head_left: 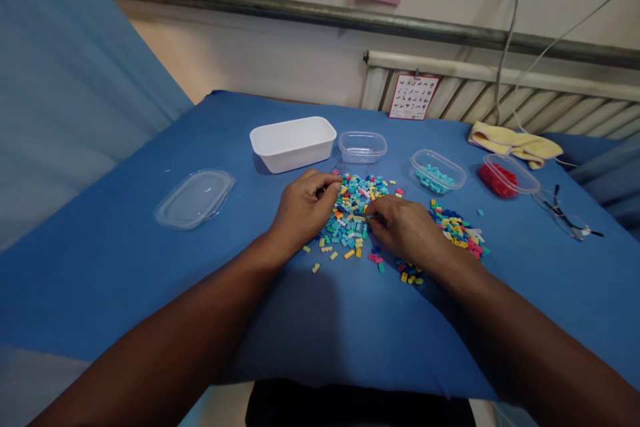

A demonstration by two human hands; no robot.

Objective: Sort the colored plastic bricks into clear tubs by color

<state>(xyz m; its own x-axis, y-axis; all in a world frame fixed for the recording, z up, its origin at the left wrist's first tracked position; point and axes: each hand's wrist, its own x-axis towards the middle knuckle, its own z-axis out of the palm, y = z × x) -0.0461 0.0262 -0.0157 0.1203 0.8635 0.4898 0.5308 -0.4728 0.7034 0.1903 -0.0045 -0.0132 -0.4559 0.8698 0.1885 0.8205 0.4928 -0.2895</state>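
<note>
A loose pile of small toy building bricks point(353, 223) in several colours, many light blue, lies on the blue cloth between my hands. At its left edge is my left hand point(306, 208), thumb and index finger closed in a pinch; whatever is between them is too small to make out. My right hand point(407, 230) reaches into the pile's right side with fingers curled and fingertips together among the bricks. What those fingertips hold, if anything, is hidden. A second heap of mixed bricks point(457, 230) spreads beside and partly behind my right hand.
Behind the pile stand a white tub point(295, 153) and a clear container point(363, 155). Farther right, one clear container holds light-blue bricks point(434, 178), another red bricks point(499, 179). Clear lids point(196, 199) lie left; glasses point(565, 213) and a yellow cloth point(515, 142) lie right.
</note>
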